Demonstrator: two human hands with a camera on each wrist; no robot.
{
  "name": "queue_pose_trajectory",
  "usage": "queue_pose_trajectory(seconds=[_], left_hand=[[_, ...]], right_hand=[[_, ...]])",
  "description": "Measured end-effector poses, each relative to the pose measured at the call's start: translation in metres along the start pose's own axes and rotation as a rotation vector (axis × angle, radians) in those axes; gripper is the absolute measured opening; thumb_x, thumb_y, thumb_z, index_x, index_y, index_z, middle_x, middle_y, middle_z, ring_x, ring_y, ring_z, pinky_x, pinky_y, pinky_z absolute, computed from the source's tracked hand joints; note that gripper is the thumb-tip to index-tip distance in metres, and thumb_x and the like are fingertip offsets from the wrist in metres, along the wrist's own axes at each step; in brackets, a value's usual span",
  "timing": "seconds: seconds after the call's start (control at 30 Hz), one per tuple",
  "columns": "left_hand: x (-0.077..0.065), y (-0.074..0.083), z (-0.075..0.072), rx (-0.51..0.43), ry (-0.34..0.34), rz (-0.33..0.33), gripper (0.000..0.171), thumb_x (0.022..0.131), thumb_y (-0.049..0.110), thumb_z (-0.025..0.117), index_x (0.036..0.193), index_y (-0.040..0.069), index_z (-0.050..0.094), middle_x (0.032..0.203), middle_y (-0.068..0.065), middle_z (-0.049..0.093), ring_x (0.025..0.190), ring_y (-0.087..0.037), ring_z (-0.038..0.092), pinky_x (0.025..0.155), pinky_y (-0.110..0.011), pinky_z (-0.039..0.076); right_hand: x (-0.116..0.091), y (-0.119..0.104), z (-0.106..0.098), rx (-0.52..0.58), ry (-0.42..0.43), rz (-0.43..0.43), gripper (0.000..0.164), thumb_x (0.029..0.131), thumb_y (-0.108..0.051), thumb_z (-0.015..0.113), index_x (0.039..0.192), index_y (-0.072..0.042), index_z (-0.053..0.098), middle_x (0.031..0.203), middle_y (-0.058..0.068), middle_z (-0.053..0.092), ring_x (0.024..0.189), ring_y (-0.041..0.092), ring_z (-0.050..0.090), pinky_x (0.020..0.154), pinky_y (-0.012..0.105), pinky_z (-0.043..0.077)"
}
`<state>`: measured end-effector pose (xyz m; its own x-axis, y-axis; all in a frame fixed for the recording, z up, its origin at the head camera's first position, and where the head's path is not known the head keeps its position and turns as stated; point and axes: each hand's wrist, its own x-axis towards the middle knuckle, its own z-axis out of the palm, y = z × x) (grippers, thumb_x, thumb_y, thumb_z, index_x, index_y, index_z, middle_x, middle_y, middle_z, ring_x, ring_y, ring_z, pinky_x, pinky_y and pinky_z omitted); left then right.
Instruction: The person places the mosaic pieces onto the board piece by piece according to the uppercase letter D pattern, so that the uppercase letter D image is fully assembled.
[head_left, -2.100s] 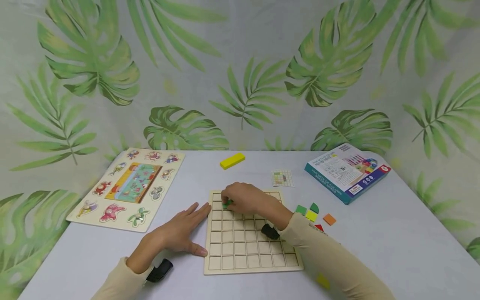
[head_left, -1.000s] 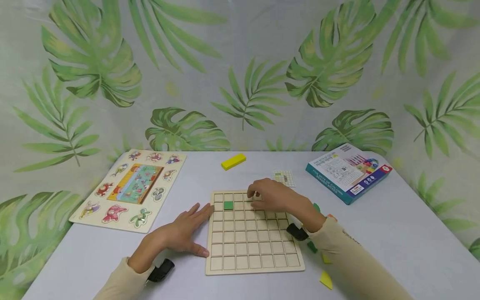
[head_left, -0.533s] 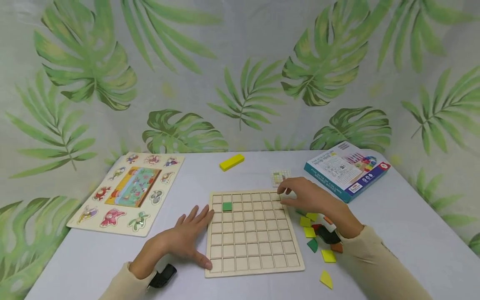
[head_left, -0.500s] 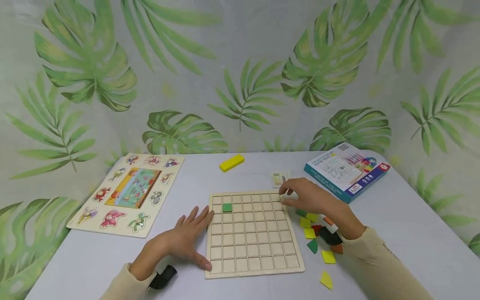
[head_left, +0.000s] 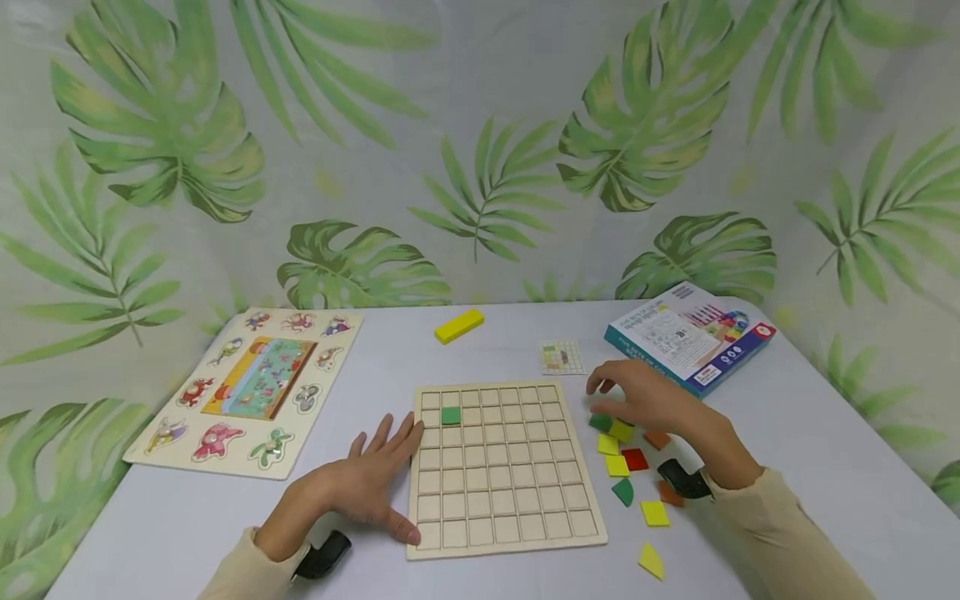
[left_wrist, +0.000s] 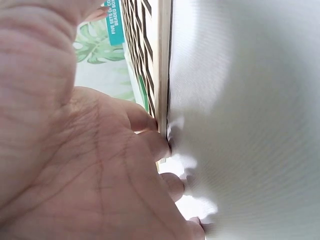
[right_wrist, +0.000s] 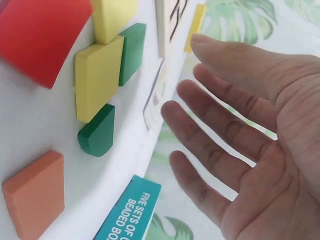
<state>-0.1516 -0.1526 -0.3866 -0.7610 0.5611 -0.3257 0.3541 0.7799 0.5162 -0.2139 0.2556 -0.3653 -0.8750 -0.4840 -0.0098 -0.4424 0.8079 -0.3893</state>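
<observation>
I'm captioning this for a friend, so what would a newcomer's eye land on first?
Probably the leaf-patterned backdrop, which fills the upper half of the head view. Next, the lone green square near the far left corner of the pale grid board. Then likely the bright loose pieces scattered right of the board, with the right hand hovering by their far end.

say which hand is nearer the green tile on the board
Left. The left hand touches the left edge of the board, near the green tile; the right hand hovers beyond the board's right edge.
</observation>
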Motion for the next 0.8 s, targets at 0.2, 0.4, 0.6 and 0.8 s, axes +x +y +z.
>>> queue_pose_trajectory(seconds=[0.2, 0.4, 0.6, 0.8], left_hand=[[-0.0006, 0.0016, -0.0009, 0.002, 0.000, -0.002, 0.139, 0.065, 0.055, 0.089, 0.161, 0.002, 0.004, 0.167, -0.022, -0.003, 0.152, -0.045, -0.012, 0.116, -0.071, -0.003], [-0.0003, 0.0000, -0.0012, 0.002, -0.009, 0.002, 0.138, 0.066, 0.054, 0.089, 0.160, 0.002, 0.004, 0.167, -0.022, -0.004, 0.152, -0.046, -0.013, 0.115, -0.072, -0.003], [0.0001, -0.0017, -0.0014, -0.004, -0.001, 0.011, 0.136, 0.067, 0.054, 0.089, 0.161, 0.002, 0.004, 0.167, -0.022, -0.004, 0.152, -0.045, -0.013, 0.116, -0.071, -0.004], [0.0000, -0.0020, -0.0003, -0.008, -0.015, 0.016, 0.135, 0.068, 0.053, 0.088, 0.161, 0.002, 0.004, 0.168, -0.021, -0.004, 0.152, -0.045, -0.013, 0.116, -0.071, -0.003]], right_hand=[[-0.0018, 0.0048, 0.0009, -0.014, -0.019, -0.005, 0.015, 0.089, -0.020, 0.076, 0.101, -0.013, 0.072, 0.101, -0.001, 0.071, 0.097, 0.023, 0.064, 0.088, 0.045, 0.054], [0.0001, 0.0077, 0.0036, 0.008, -0.064, -0.002, 0.010, 0.088, -0.021, 0.078, 0.095, -0.016, 0.072, 0.096, -0.002, 0.069, 0.091, 0.019, 0.061, 0.083, 0.040, 0.053], [0.0000, 0.0059, 0.0030, 0.012, -0.100, 0.003, 0.010, 0.087, -0.021, 0.079, 0.092, -0.017, 0.072, 0.094, -0.003, 0.067, 0.088, 0.018, 0.060, 0.080, 0.034, 0.051], [-0.0028, 0.0055, 0.0051, 0.017, -0.111, -0.008, 0.010, 0.086, -0.022, 0.079, 0.091, -0.017, 0.072, 0.092, -0.005, 0.067, 0.087, 0.017, 0.059, 0.079, 0.033, 0.052]])
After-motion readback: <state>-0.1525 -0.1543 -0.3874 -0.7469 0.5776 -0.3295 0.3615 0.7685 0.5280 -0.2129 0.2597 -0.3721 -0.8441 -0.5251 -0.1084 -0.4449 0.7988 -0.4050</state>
